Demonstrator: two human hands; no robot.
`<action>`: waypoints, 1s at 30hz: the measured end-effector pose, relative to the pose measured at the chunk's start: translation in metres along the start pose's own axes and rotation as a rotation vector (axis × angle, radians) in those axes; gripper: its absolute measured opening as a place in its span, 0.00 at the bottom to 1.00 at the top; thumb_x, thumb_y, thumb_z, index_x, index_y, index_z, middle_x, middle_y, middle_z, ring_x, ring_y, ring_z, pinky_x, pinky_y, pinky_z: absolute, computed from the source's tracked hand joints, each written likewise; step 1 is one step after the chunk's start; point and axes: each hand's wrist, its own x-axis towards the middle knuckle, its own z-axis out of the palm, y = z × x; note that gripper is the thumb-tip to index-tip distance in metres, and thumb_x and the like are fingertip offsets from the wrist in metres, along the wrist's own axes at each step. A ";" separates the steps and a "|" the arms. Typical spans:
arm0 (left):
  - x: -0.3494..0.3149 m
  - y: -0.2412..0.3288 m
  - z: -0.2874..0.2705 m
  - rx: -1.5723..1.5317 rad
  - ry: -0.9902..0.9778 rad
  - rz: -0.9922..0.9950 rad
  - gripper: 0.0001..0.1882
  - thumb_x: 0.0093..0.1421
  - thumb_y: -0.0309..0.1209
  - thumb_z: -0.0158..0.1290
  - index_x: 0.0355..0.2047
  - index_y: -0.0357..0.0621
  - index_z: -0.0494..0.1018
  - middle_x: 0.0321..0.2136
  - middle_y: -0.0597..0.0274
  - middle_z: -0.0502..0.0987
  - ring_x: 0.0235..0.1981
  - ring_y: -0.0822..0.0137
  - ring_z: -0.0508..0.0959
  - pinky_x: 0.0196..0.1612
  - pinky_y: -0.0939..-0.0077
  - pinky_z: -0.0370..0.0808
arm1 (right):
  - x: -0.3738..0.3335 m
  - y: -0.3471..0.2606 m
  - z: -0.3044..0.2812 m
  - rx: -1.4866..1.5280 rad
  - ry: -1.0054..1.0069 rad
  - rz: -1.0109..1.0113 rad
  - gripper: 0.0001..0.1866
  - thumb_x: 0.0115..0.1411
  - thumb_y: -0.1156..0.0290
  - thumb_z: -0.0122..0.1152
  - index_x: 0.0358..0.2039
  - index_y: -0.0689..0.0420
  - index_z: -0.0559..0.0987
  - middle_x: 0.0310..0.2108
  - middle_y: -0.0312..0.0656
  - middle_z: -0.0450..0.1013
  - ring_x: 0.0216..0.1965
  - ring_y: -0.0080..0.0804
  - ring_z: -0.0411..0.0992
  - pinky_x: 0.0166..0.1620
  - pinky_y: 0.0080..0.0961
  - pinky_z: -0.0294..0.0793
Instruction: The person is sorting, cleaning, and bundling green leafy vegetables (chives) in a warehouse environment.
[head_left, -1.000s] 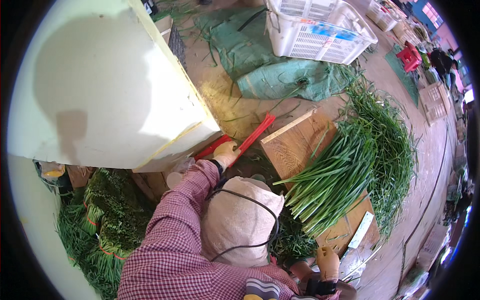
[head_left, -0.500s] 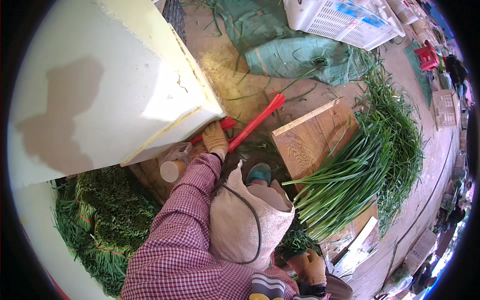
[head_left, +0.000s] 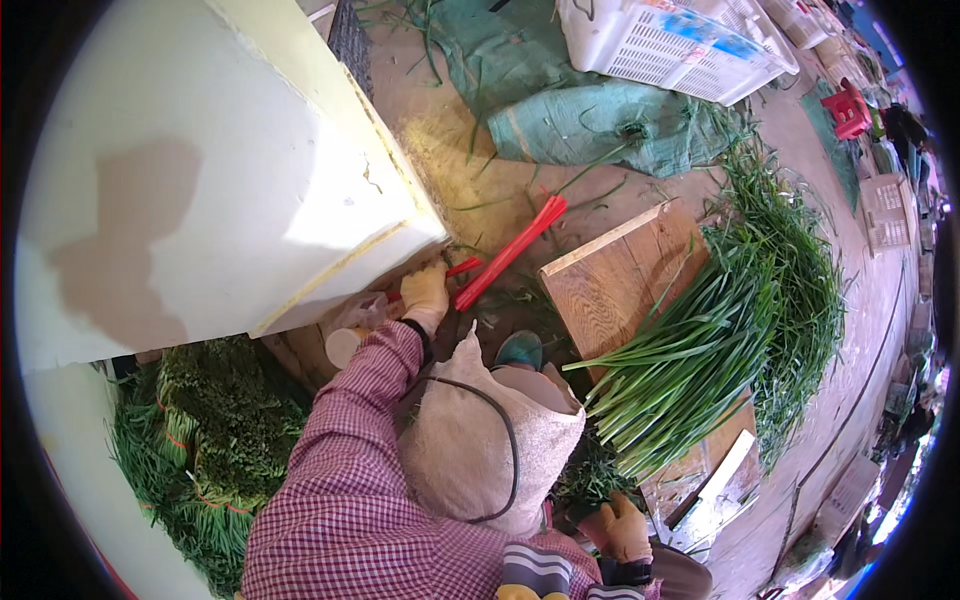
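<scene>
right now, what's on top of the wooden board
Green stalks lie across the wooden board; a pale strip shows near its lower end. Anything beneath the stalks is hidden.

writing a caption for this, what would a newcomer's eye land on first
The green leaves probably draw the eye first, lying across the wooden board right of centre. Next comes the long red bundle near the middle, just right of the left hand. The white block fills much of the upper left.

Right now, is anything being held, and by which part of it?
It cannot be told: the left grip covers the middle of the left red bundle, hiding any hold. No held thing shows in the right grip.
</scene>
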 end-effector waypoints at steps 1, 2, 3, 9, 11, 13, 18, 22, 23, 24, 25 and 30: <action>-0.004 0.004 -0.016 -0.027 0.033 0.053 0.06 0.60 0.32 0.52 0.36 0.50 0.75 0.31 0.56 0.82 0.36 0.48 0.82 0.38 0.53 0.78 | -0.001 0.000 0.000 0.021 0.018 -0.023 0.23 0.64 0.63 0.62 0.55 0.64 0.77 0.43 0.56 0.81 0.45 0.48 0.81 0.48 0.36 0.79; -0.009 0.008 -0.033 -0.046 0.046 0.099 0.05 0.59 0.33 0.54 0.35 0.49 0.75 0.30 0.55 0.82 0.33 0.47 0.82 0.37 0.52 0.78 | -0.001 0.001 0.000 0.011 0.020 -0.013 0.23 0.63 0.62 0.62 0.55 0.63 0.78 0.42 0.56 0.81 0.44 0.49 0.81 0.48 0.38 0.79; -0.014 0.014 -0.053 -0.091 0.107 0.137 0.06 0.59 0.33 0.55 0.35 0.48 0.76 0.29 0.54 0.82 0.33 0.47 0.82 0.36 0.53 0.77 | -0.002 0.002 0.000 0.024 0.030 -0.016 0.24 0.63 0.61 0.61 0.55 0.61 0.78 0.41 0.56 0.81 0.43 0.51 0.80 0.47 0.39 0.78; -0.023 0.057 -0.195 -0.641 0.437 0.323 0.10 0.63 0.35 0.59 0.40 0.44 0.79 0.27 0.54 0.80 0.26 0.56 0.79 0.32 0.64 0.75 | -0.007 0.001 0.000 0.028 0.050 -0.008 0.21 0.63 0.63 0.61 0.54 0.61 0.79 0.43 0.56 0.81 0.46 0.50 0.80 0.50 0.37 0.79; -0.013 0.073 -0.244 -0.920 0.441 0.294 0.10 0.64 0.35 0.61 0.39 0.43 0.79 0.27 0.58 0.80 0.25 0.65 0.78 0.32 0.70 0.74 | -0.010 0.000 -0.001 0.027 0.067 -0.025 0.22 0.63 0.62 0.61 0.53 0.61 0.79 0.43 0.56 0.81 0.46 0.51 0.80 0.50 0.38 0.78; 0.003 0.087 -0.288 -1.175 0.487 0.308 0.10 0.63 0.33 0.63 0.39 0.41 0.79 0.31 0.66 0.80 0.29 0.75 0.77 0.34 0.76 0.73 | -0.013 0.000 -0.001 0.026 0.077 -0.032 0.22 0.63 0.61 0.60 0.53 0.61 0.79 0.43 0.56 0.81 0.47 0.52 0.79 0.51 0.39 0.78; 0.045 0.110 -0.355 -1.908 0.297 0.172 0.09 0.68 0.30 0.57 0.46 0.42 0.75 0.44 0.57 0.81 0.48 0.67 0.80 0.54 0.69 0.76 | -0.022 0.004 -0.008 0.048 0.113 -0.059 0.23 0.62 0.57 0.60 0.53 0.57 0.78 0.41 0.54 0.81 0.45 0.56 0.79 0.48 0.45 0.78; 0.084 0.115 -0.353 -1.992 0.364 0.161 0.13 0.68 0.32 0.56 0.50 0.43 0.71 0.48 0.56 0.80 0.49 0.61 0.80 0.56 0.59 0.76 | -0.044 0.006 -0.028 0.078 0.211 -0.066 0.22 0.61 0.60 0.62 0.52 0.57 0.79 0.40 0.55 0.80 0.42 0.56 0.79 0.45 0.47 0.78; 0.098 0.112 -0.349 -2.015 0.401 0.144 0.13 0.68 0.32 0.56 0.50 0.43 0.71 0.48 0.56 0.80 0.49 0.61 0.81 0.56 0.58 0.76 | -0.055 0.008 -0.037 0.063 0.291 -0.103 0.21 0.60 0.61 0.63 0.51 0.58 0.79 0.39 0.54 0.81 0.42 0.56 0.79 0.45 0.47 0.78; 0.113 0.109 -0.342 -2.052 0.420 0.232 0.13 0.68 0.32 0.57 0.50 0.42 0.72 0.48 0.55 0.80 0.48 0.61 0.81 0.55 0.58 0.76 | -0.068 0.009 -0.046 0.044 0.370 -0.109 0.21 0.59 0.62 0.64 0.51 0.58 0.79 0.38 0.54 0.81 0.41 0.56 0.79 0.44 0.47 0.78; 0.131 0.095 -0.340 -2.061 0.325 0.295 0.16 0.67 0.30 0.57 0.52 0.39 0.73 0.49 0.53 0.80 0.48 0.57 0.81 0.55 0.60 0.76 | -0.078 0.012 -0.057 -0.004 0.519 -0.217 0.20 0.59 0.63 0.64 0.51 0.57 0.79 0.37 0.54 0.80 0.40 0.57 0.78 0.43 0.48 0.77; 0.240 0.023 -0.368 0.634 0.895 0.578 0.25 0.69 0.27 0.41 0.67 0.43 0.64 0.65 0.49 0.66 0.63 0.51 0.71 0.65 0.63 0.69 | -0.169 0.063 -0.094 0.143 0.998 0.023 0.17 0.62 0.74 0.63 0.52 0.57 0.80 0.35 0.51 0.78 0.35 0.47 0.76 0.39 0.38 0.75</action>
